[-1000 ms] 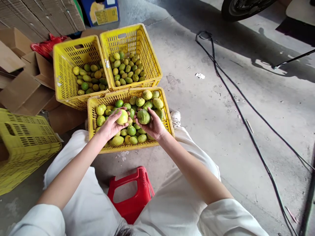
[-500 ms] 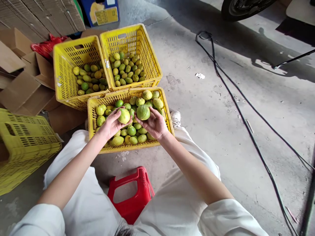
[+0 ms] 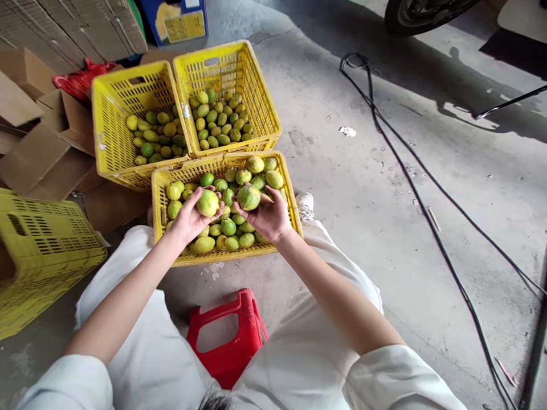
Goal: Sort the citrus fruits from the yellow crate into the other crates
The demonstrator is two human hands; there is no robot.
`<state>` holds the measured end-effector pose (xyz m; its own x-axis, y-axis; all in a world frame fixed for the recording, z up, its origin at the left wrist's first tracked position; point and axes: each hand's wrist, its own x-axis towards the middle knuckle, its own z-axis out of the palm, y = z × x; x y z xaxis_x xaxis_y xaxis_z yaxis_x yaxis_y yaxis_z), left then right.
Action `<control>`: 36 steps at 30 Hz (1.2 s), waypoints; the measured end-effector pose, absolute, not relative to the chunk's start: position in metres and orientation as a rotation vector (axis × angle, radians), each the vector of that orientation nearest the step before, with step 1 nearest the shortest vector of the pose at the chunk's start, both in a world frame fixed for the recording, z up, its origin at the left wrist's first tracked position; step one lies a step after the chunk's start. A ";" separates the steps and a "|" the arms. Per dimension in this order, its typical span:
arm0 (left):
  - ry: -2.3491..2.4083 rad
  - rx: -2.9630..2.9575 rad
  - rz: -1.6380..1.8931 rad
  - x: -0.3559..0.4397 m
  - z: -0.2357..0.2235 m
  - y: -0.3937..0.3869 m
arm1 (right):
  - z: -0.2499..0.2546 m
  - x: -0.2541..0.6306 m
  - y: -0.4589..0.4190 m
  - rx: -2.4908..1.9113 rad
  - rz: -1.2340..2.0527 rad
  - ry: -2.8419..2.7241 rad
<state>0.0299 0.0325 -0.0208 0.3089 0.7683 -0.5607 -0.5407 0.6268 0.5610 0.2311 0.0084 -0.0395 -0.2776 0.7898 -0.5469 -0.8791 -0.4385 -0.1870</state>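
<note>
My left hand (image 3: 191,218) holds a yellow-green lemon (image 3: 207,203), its fingers curled around the underside. In my right hand (image 3: 270,216) sits a second, greener lemon (image 3: 248,197) with pale patches on its skin. Both hands are over the near yellow crate (image 3: 226,261), which holds many green and yellow lemons (image 3: 204,245). The hands are a little apart, and they hide part of the fruit beneath them.
Two more yellow crates, a left one (image 3: 111,122) and a right one (image 3: 260,94), stand behind with smaller lots of lemons. Cardboard boxes (image 3: 38,159) and another yellow crate (image 3: 47,228) lie left. A red stool (image 3: 231,359) is between my legs. A black cable (image 3: 421,199) crosses the floor.
My left hand has shifted slightly left with its lemon, widening the gap between the two fruits. The lemon in my right hand has turned, showing a more mottled side.
</note>
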 end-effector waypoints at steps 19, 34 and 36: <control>0.929 0.309 0.863 0.032 -0.014 0.031 | -0.038 0.226 0.006 -0.807 1.860 -0.022; 0.945 0.097 0.924 0.030 -0.009 0.036 | -0.039 0.233 0.007 -0.652 1.915 0.131; 0.962 0.095 0.950 0.031 -0.009 0.036 | -0.037 0.232 0.007 -0.641 1.904 0.149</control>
